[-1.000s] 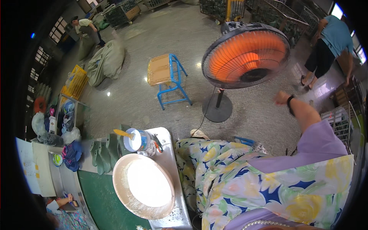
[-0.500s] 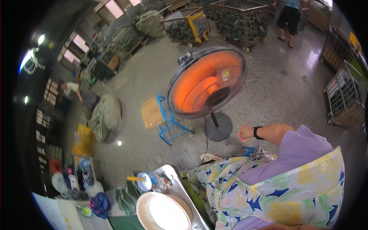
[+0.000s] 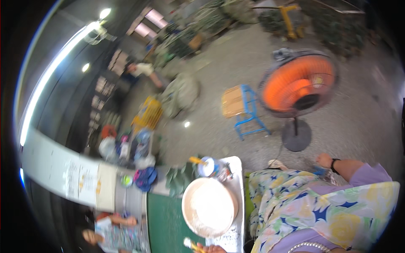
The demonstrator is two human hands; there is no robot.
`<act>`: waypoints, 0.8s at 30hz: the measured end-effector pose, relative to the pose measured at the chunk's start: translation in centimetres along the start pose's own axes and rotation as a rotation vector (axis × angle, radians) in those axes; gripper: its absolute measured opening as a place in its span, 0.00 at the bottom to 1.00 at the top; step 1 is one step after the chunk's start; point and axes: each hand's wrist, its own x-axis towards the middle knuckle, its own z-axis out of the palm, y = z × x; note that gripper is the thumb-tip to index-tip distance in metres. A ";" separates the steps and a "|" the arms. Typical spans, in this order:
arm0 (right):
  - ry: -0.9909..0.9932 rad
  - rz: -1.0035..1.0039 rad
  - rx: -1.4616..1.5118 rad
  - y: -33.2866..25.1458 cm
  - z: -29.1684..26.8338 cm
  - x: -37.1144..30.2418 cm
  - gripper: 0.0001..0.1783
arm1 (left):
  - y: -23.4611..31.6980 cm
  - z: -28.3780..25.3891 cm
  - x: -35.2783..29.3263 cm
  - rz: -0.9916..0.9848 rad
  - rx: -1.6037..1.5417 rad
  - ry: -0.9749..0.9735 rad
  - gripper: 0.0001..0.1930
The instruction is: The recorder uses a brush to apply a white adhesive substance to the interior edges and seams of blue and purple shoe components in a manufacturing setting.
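Note:
My left hand [image 3: 213, 249] comes in at the lower edge, closed on a small yellow-handled brush [image 3: 194, 244] with a white-coated tip. Just above it stands a pale peach basin [image 3: 235, 206], its inside bright white and washed out by glare. The basin rests on a metal tray [image 3: 237, 169], beside a blue-and-white can [image 3: 207, 167] with a yellow handle [image 3: 196, 160] sticking out. My right hand [image 3: 324, 160], a black band on its wrist, hangs past my flowered apron [image 3: 333, 206] with curled, slightly blurred fingers. Nothing shows in it.
A glowing orange fan-shaped heater [image 3: 297, 86] stands on the floor near a blue-framed stool [image 3: 251, 110]. Dark green cloth [image 3: 179, 179] lies at the far end of the green tabletop [image 3: 164, 215]. One person [image 3: 141, 69] bends by a large sack [image 3: 183, 92]; another [image 3: 116, 232] is at lower left.
My view has swung left, so heater, stool and basin sit farther right. The left hand and its brush have come into view. My right hand still hangs beside me.

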 end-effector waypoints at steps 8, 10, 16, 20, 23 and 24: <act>-0.178 0.175 0.449 -0.6 -1.9 1.0 0.11 | 0.2 0.2 -1.5 0.096 -0.106 0.028 0.10; -0.151 0.265 0.577 -0.8 -1.9 1.0 0.06 | 0.1 -1.3 -1.1 0.058 -0.117 -0.072 0.16; -0.336 -0.225 0.032 5.7 3.0 4.3 0.09 | 0.8 -0.7 -1.7 0.094 -0.200 0.083 0.16; -0.418 -0.219 -0.211 0.9 2.3 3.1 0.22 | 0.0 0.6 -2.3 0.123 -0.145 0.051 0.15; -0.596 -0.263 -0.201 -1.9 -3.0 -0.2 0.20 | 0.4 0.1 -1.6 0.145 -0.137 0.036 0.15; -0.602 -0.279 -0.233 -2.5 -4.1 -0.5 0.19 | 0.5 0.3 -1.5 0.175 -0.115 0.035 0.15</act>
